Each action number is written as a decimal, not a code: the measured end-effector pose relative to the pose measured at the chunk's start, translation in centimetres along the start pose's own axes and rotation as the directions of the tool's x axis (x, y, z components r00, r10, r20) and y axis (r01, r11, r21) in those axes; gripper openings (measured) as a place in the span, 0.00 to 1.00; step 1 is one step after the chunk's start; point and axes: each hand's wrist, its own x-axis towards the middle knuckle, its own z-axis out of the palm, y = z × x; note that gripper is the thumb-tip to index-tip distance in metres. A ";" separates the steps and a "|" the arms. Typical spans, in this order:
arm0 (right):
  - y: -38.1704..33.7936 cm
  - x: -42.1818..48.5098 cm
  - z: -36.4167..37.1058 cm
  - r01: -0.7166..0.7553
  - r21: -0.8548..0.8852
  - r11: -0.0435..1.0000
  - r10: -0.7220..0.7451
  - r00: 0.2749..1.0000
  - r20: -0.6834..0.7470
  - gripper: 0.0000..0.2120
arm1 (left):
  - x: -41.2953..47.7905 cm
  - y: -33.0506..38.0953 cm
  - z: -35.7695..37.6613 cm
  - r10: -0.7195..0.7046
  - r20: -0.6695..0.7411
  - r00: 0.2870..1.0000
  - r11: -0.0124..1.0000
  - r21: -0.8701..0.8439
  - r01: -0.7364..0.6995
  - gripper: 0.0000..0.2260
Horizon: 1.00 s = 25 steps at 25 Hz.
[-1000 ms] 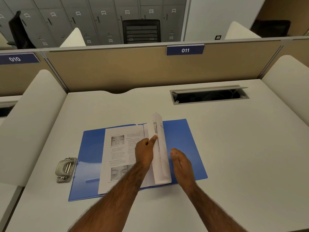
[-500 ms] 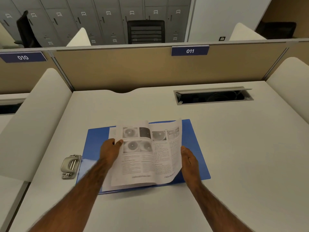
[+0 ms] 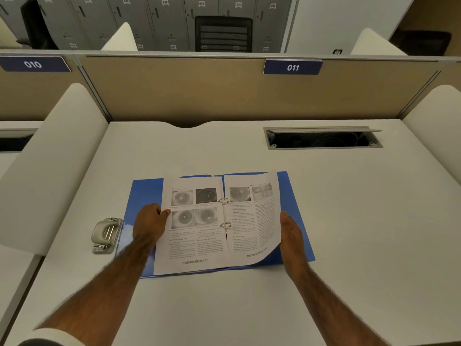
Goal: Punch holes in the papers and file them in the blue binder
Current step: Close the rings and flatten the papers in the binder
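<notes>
The blue binder (image 3: 143,193) lies open flat on the desk in front of me. Printed papers sit on its two metal rings (image 3: 223,213): a left page (image 3: 192,240) with eye photographs and a right page (image 3: 252,221) whose outer edge curls upward. My left hand (image 3: 149,224) pinches the left page's outer edge with the thumb on top. My right hand (image 3: 290,236) rests with straight fingers against the right page's outer edge, on the binder cover.
A metal hole punch (image 3: 107,234) sits on the desk (image 3: 361,221) just left of the binder. An open cable tray slot (image 3: 321,139) is at the back right. A tan partition (image 3: 199,91) closes the far side; white dividers flank both sides.
My left hand has carried the page over the rings from upright to lying flat on the left. The right page has settled lower against my right hand.
</notes>
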 end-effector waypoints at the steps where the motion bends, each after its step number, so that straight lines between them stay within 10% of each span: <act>1: -0.3 0.1 0.0 -0.022 -0.021 1.000 0.023 1.000 0.006 0.09 | 0.0 -0.2 0.2 0.002 -0.011 1.000 1.000 -0.009 -0.002 0.12; 25: -4.6 -5.1 21.5 0.227 -0.505 0.833 0.029 0.893 0.450 0.06 | -0.9 -1.9 -1.7 -0.029 0.072 0.997 0.960 -0.276 0.047 0.19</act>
